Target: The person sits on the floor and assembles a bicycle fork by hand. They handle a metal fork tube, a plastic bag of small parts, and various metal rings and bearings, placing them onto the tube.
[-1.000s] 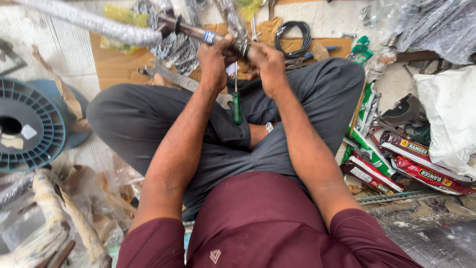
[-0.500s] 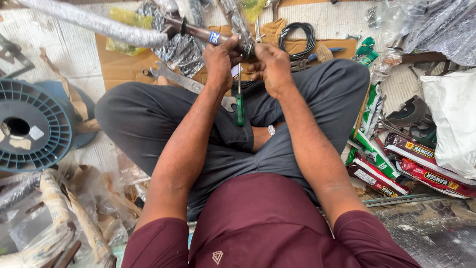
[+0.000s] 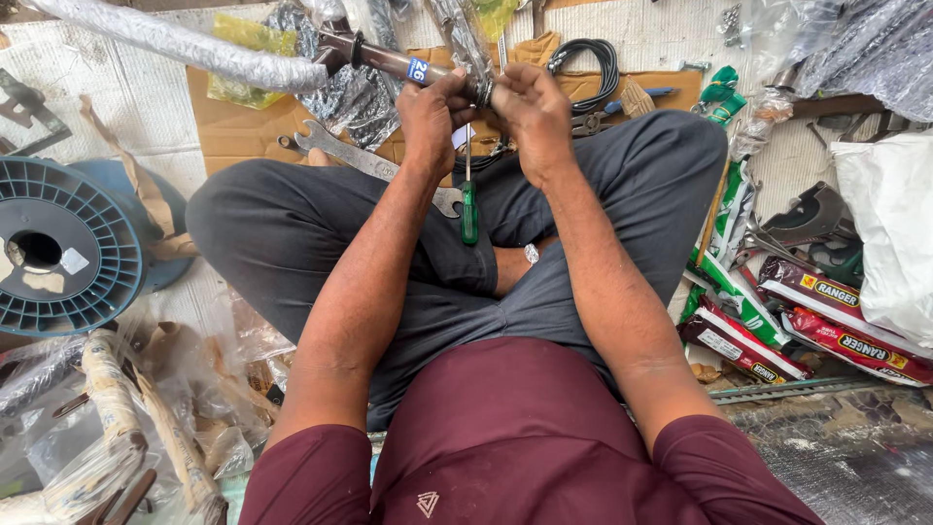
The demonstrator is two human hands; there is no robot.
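I sit cross-legged on the floor and hold a dark metal tube (image 3: 384, 58), part of a frame wrapped in clear bubble film (image 3: 175, 44). My left hand (image 3: 432, 107) grips the tube's end, next to a small blue sticker. My right hand (image 3: 530, 107) is closed at the same end, on a round metal fitting (image 3: 483, 90). A green-handled screwdriver (image 3: 468, 209) hangs straight down between my hands, blade up; which hand holds it is hidden. A large open-ended spanner (image 3: 364, 165) lies across my left knee.
A blue-grey plastic spool (image 3: 58, 248) lies at the left. Wrapped parts in plastic (image 3: 117, 418) fill the lower left. Flat cardboard (image 3: 233, 126) is beyond my knees, with a black cable coil (image 3: 588, 58). Red and green packets (image 3: 826, 321) and a white bag (image 3: 889, 224) crowd the right.
Both hands stay on the tube's end, with only small shifts of the fingers around the fitting. The screwdriver still hangs between them.
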